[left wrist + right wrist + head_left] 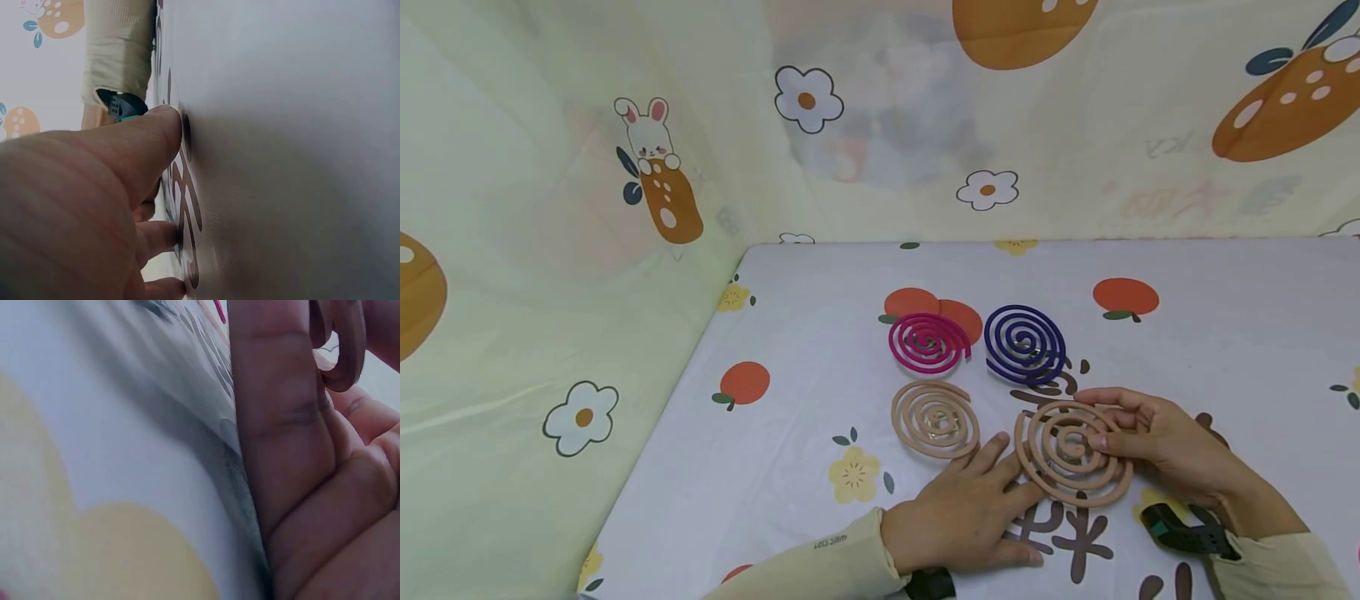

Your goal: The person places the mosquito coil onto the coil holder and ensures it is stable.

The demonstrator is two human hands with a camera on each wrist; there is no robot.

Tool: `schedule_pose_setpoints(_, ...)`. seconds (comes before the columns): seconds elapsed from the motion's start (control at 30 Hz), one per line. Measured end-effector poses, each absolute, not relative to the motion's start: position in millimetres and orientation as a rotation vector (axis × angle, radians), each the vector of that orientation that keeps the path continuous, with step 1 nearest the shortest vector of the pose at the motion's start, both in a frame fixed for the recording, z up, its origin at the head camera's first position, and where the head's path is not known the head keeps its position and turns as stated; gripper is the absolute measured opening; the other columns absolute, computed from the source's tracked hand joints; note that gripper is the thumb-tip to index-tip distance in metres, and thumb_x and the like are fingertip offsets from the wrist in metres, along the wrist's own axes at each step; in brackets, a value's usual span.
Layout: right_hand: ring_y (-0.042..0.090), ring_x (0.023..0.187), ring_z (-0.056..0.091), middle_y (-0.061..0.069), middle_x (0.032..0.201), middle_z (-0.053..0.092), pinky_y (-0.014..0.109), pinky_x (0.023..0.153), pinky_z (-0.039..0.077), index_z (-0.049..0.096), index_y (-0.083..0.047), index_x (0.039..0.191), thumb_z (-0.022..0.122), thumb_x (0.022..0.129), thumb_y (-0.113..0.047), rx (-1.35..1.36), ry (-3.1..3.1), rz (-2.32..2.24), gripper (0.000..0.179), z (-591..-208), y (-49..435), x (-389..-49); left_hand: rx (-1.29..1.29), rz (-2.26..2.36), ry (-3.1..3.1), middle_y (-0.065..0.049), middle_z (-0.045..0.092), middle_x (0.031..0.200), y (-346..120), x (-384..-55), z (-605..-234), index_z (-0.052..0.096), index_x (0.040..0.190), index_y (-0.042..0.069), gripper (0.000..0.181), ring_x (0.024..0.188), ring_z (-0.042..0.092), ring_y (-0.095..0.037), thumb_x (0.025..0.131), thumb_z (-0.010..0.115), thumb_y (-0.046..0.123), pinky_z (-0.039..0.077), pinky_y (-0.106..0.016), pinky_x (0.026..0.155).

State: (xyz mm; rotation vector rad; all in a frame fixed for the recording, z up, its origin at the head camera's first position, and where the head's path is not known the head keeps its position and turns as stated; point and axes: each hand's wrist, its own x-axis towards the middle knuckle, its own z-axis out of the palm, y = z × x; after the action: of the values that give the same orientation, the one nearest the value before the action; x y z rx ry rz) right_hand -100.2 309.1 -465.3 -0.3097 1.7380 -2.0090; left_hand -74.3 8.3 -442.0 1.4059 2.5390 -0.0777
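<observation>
A tan mosquito coil [1090, 502] is in my right hand [1180, 454], pinched at its right side between thumb and fingers. In the right wrist view a curved piece of this coil [351, 372] shows beside the fingers. Palm down, my left hand [973, 512] rests on the table with its fingers spread. Its fingertips lie at the lower edge of a second tan coil [898, 417] and beside the held one. The left wrist view shows the left thumb [159, 134] and fingertips against the tabletop.
Behind the tan coils lie a pink coil [925, 369] and a dark blue coil [1026, 309], side by side. The white tablecloth [797, 333] has printed fruit, flowers and brown lettering. A pale patterned curtain [700, 50] stands along the back and left.
</observation>
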Motion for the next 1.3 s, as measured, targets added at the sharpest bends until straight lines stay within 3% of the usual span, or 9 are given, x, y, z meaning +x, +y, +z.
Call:
schedule_pose_setpoints(0.57,0.013,0.097,0.071,0.009,0.108,0.074,0.030,0.081,0.062,0.056,-0.021,0.139,0.056,0.102,0.008,-0.347,1.768,-1.963,0.047,-464.1,303.6,-99.5,1.369,-0.096,2.538,-0.002,-0.001,0.176,11.9,-75.7,-442.2,0.002,0.168,0.037,0.090,0.161,0.003,-0.029,0.097,0.038,0.079,0.017,-0.044,0.128)
schedule_pose_setpoints(0.8,0.014,0.106,0.071,0.008,0.121,0.074,0.031,0.086,0.061,0.054,-0.019,0.140,0.057,0.103,0.006,-0.312,1.803,-1.942,0.045,-463.9,302.5,-100.1,1.371,-0.121,2.536,-0.004,-0.001,0.176,13.2,-76.4,-441.5,0.005,0.168,0.037,0.088,0.161,0.004,-0.030,0.097,0.038,0.079,0.018,-0.043,0.128)
schedule_pose_setpoints(1.3,0.012,0.092,0.069,0.005,0.102,0.072,0.030,0.079,0.061,0.054,-0.018,0.140,0.057,0.103,0.004,-0.312,1.800,-1.927,0.043,-463.5,299.5,-99.7,1.353,-0.116,2.534,-0.005,-0.007,0.176,13.7,-75.9,-443.7,0.004,0.168,0.037,0.088,0.161,0.000,-0.030,0.097,0.035,0.080,0.015,-0.044,0.128)
